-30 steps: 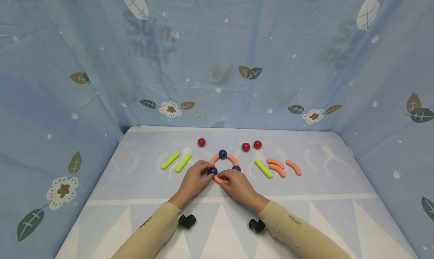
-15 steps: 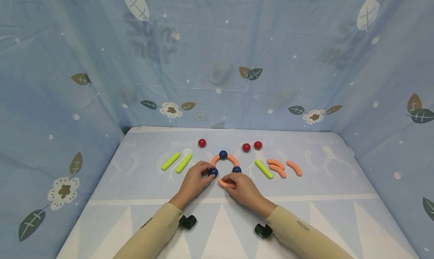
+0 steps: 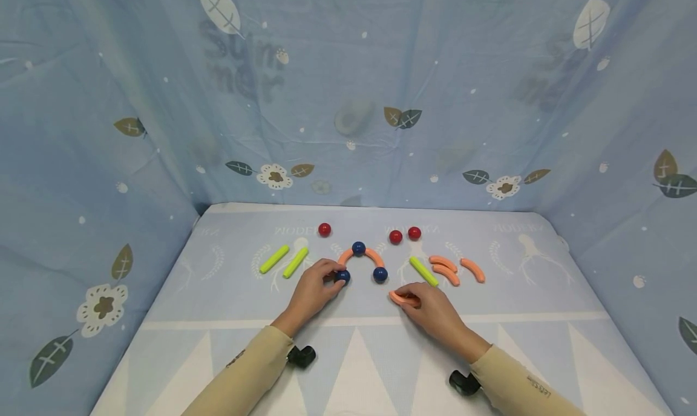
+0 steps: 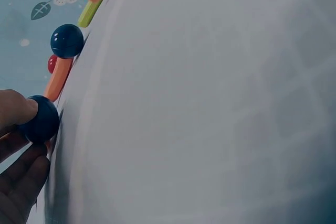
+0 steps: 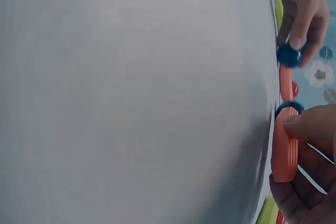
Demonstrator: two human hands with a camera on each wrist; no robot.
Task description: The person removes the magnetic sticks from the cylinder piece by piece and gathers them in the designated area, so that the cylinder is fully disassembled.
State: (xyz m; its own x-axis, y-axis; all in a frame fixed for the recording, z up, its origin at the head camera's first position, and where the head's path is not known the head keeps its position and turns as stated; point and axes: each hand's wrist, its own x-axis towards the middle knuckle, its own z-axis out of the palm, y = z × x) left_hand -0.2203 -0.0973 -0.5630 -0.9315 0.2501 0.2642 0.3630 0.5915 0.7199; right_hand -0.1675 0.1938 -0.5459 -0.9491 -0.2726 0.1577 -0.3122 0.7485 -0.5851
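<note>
My left hand [image 3: 314, 288] grips a dark blue ball [image 4: 42, 120] between thumb and fingers, low on the table. An orange curved stick [image 3: 345, 257] runs from near that ball up to a second blue ball [image 3: 358, 248]. Another orange curved stick [image 3: 374, 257] leads from there down to a third blue ball [image 3: 380, 274], together forming an arch. To the right and nearer me, my right hand [image 3: 432, 310] pinches a loose orange curved stick [image 5: 285, 145], apart from the arch. Its far end is hidden by the fingers in the head view.
Two lime green sticks [image 3: 285, 262] lie left of the arch and one green stick [image 3: 423, 271] to its right. Several orange curved sticks [image 3: 445, 275] rest further right. Red balls [image 3: 395, 237] sit toward the back, before a hanging blue cloth [image 3: 348, 89].
My right hand has drawn the orange curved stick away from the left blue ball, moving right and slightly toward me. My left hand stays on its ball.
</note>
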